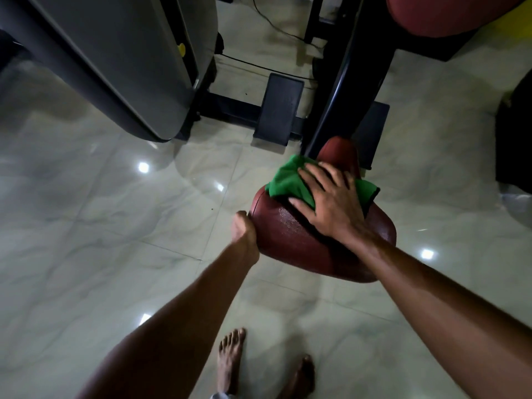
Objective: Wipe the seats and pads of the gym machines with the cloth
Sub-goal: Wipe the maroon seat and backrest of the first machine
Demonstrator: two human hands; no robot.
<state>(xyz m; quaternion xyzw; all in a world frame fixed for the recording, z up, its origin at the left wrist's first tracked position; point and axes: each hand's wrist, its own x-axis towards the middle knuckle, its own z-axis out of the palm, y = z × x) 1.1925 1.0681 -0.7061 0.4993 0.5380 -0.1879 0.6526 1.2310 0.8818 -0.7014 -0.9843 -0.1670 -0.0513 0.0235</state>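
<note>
A dark red padded seat (pixel 290 243) of a gym machine sits right of centre, its surface speckled with wet drops. On its upper part lies a green cloth (pixel 285 180). My right hand (pixel 331 197) presses flat on the cloth with fingers spread. My left hand (pixel 243 226) grips the seat's left edge, fingers curled under the rim and hidden. Another red pad (pixel 437 15) shows at the top right.
A grey weight-stack housing (pixel 115 59) stands at the upper left. The black machine frame (pixel 345 82) and a black footplate (pixel 279 108) rise behind the seat. A black object (pixel 515 139) is at the right edge. My bare feet (pixel 230 361) stand on the glossy tile floor.
</note>
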